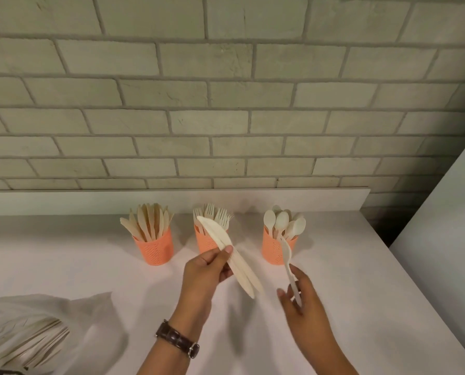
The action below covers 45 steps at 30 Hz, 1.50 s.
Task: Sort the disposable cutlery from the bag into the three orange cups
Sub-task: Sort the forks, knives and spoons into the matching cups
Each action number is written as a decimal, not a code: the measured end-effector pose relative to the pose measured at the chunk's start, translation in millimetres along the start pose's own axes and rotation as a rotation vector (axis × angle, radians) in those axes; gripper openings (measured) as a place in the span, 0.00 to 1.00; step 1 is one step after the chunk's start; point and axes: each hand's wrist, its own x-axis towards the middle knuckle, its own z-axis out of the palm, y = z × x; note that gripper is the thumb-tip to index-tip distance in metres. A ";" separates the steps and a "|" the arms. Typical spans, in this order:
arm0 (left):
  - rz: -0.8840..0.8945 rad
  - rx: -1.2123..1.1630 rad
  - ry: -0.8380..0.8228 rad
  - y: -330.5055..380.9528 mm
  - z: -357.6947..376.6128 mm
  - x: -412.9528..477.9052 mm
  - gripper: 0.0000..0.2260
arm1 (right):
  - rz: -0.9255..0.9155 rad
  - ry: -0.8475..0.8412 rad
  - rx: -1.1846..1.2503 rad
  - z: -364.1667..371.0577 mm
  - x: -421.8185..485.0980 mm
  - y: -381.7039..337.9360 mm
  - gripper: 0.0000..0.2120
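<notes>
Three orange cups stand in a row near the back of the counter: the left cup (pixel 155 250) holds knives, the middle cup (pixel 203 243) forks, the right cup (pixel 273 251) spoons. My left hand (pixel 203 277) grips two cream knives (pixel 242 274) in front of the middle cup, blades pointing up and left. My right hand (pixel 300 301) pinches the handle of a cream spoon (pixel 289 257), its bowl tilted toward the right cup. The translucent bag (pixel 36 328) with several more utensils lies at the lower left.
The white counter (pixel 361 293) ends at a right edge beside a white panel (pixel 447 226). A grey brick wall (pixel 226 104) rises behind a low white backsplash. A brown watch sits on my left wrist (pixel 177 338).
</notes>
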 end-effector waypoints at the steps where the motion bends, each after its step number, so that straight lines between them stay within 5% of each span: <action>1: 0.018 0.010 0.007 2.8 -3.5 4.0 0.05 | 0.067 0.023 0.099 -3.7 2.9 2.9 0.14; 6: 0.105 0.066 0.047 14.3 -14.7 12.3 0.05 | 0.223 0.051 0.381 -11.1 18.6 7.2 0.03; 15: 0.176 0.096 0.215 18.6 -61.0 11.3 0.04 | -0.058 0.079 0.269 27.3 62.4 -41.9 0.10; 19: 0.190 0.084 0.278 20.8 -80.4 8.7 0.04 | -0.185 0.085 0.146 72.4 96.3 -69.0 0.02; 32: 0.317 0.122 0.415 47.5 -126.2 46.8 0.04 | -0.120 -0.090 -0.617 154.6 157.5 -46.9 0.16; 39: 0.555 0.626 0.595 66.6 -124.5 113.2 0.10 | -0.137 -0.058 -0.530 125.2 134.1 -50.3 0.18; 45: 0.288 1.109 0.502 20.8 -129.1 146.5 0.10 | -0.221 -0.074 -0.473 98.8 96.2 -38.7 0.15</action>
